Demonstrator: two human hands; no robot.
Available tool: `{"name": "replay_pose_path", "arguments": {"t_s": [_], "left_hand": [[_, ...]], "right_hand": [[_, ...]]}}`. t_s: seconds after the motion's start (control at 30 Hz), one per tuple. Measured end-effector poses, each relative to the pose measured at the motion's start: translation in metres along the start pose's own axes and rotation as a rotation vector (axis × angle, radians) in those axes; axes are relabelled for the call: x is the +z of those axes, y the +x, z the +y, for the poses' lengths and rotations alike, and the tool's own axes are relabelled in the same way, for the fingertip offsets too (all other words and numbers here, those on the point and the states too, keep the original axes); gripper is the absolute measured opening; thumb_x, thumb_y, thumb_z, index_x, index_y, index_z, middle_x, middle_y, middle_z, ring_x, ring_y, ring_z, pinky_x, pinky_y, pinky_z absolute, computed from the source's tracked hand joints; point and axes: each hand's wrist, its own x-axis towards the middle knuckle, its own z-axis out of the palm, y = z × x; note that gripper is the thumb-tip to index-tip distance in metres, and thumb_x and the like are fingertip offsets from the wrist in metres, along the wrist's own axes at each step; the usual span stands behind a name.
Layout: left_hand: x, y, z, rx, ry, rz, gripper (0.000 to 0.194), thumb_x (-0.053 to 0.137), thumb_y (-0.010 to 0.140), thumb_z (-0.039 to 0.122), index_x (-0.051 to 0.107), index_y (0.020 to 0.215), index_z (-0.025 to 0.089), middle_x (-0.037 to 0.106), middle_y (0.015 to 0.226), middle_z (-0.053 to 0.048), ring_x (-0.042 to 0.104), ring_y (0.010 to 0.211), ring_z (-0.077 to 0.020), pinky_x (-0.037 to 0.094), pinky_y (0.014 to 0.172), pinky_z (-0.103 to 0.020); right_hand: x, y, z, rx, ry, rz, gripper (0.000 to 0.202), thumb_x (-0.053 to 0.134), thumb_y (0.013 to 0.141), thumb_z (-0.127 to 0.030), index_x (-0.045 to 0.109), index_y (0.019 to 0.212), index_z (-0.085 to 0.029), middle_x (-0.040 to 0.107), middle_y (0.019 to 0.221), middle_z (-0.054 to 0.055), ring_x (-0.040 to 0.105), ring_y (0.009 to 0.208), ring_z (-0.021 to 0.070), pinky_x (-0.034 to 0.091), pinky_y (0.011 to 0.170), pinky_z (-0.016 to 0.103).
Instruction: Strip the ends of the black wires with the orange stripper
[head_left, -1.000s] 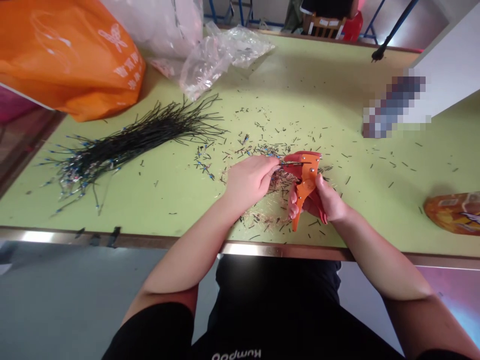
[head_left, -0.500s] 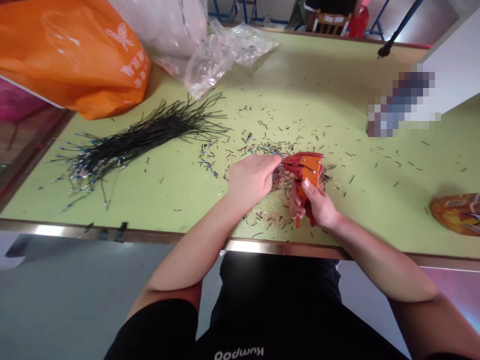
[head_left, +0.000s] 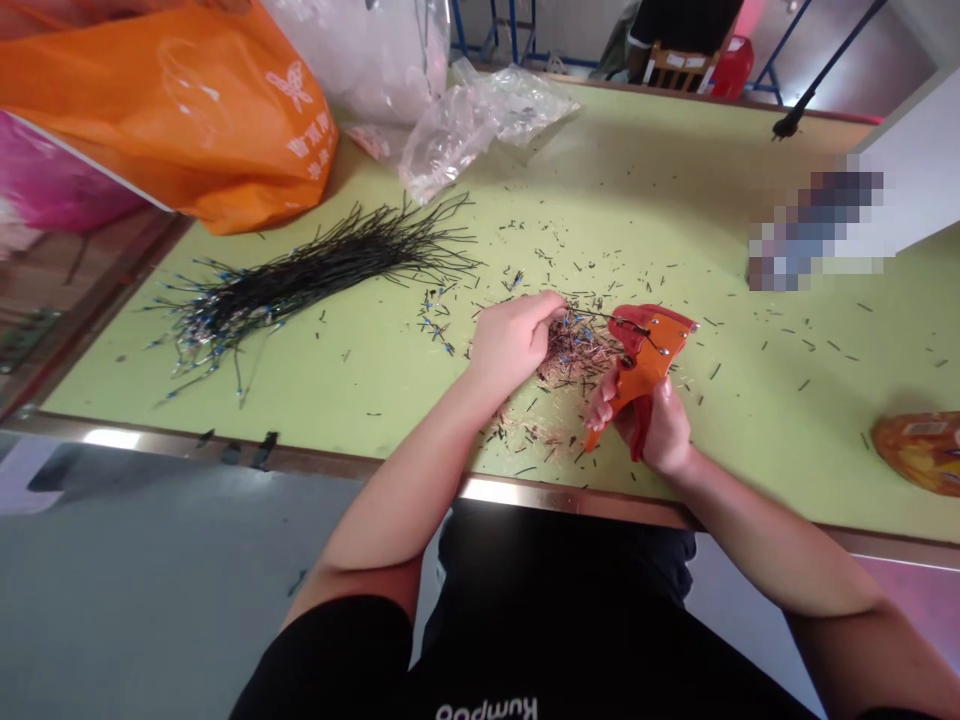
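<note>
Wire (head_left: pixel 592 313), centre of frame, pinched by left hand (head_left: pixel 517 333), reaching orange stripper (head_left: pixel 654 352); right hand (head_left: pixel 667 428) grips stripper handles; I judge stripping underway; next move calls for straight wire, firm squeeze

So the orange-and-red metal hand tool, plier-style with silvery rivets (head_left: pixel 660 350), sits tilted in the right hand (head_left: pixel 664 420), red nose facing left, handles down and spread apart. The thin black insulated wire (head_left: pixel 591 314) runs pretty straight from the left hand's (head_left: pixel 514 335) pinch to that nose; can't tell how deep.
</note>
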Motion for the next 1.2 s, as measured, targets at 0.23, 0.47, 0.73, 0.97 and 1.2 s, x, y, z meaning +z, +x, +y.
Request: {"name": "replay_pose_path", "arguments": {"t_s": [0.23,0.47,0.73,0.97,1.2], "left_hand": [[-0.031,0.014,-0.096,-0.337,0.164,0.487,0.038,0.034,0.117,0.026,0.055,0.087,0.018,0.06,0.078,0.009,0.055,0.074,-0.0044,0.042,0.07,-0.024],[-0.007,0.006,-0.055,-0.162,0.13,0.221,0.045,0.038,0.114,0.052,0.071,0.102,0.023,0.073,0.079,-0.001,0.062,0.065,-0.0156,0.041,0.063,-0.031],[-0.005,0.001,-0.015,-0.05,0.158,0.071,0.039,0.044,0.112,0.039,0.079,0.112,0.021,0.08,0.088,-0.006,0.07,0.075,-0.0186,0.047,0.07,-0.031],[-0.004,-0.004,0.016,0.059,0.2,0.087,0.036,0.046,0.111,0.031,0.081,0.113,0.022,0.084,0.093,-0.006,0.076,0.08,-0.02,0.048,0.068,-0.032],[-0.003,-0.012,0.039,0.195,0.219,0.101,0.032,0.049,0.111,0.027,0.08,0.112,0.023,0.082,0.082,-0.002,0.072,0.07,-0.0165,0.041,0.059,-0.03]], "right_hand": [[-0.023,-0.005,-0.071,-0.464,-0.022,0.348,0.04,0.077,0.086,-0.067,0.067,0.07,-0.031,0.045,0.059,-0.002,0.05,0.054,0.0167,0.049,0.062,0.038],[-0.036,0.025,-0.037,-0.101,0.0,0.236,0.054,0.067,0.088,-0.078,0.069,0.082,-0.025,0.061,0.071,0.002,0.066,0.068,0.0215,0.061,0.07,0.041],[-0.033,0.023,-0.015,-0.023,-0.035,0.151,0.059,0.066,0.086,-0.081,0.07,0.09,-0.022,0.07,0.081,0.006,0.073,0.078,0.0242,0.064,0.069,0.04],[-0.022,0.023,-0.006,-0.064,-0.082,0.111,0.067,0.058,0.085,-0.089,0.068,0.093,-0.023,0.07,0.082,0.008,0.075,0.086,0.028,0.065,0.071,0.043],[-0.023,0.022,0.002,-0.05,-0.056,0.099,0.064,0.053,0.091,-0.086,0.069,0.1,-0.024,0.071,0.088,0.01,0.075,0.102,0.0312,0.067,0.078,0.047]]}}
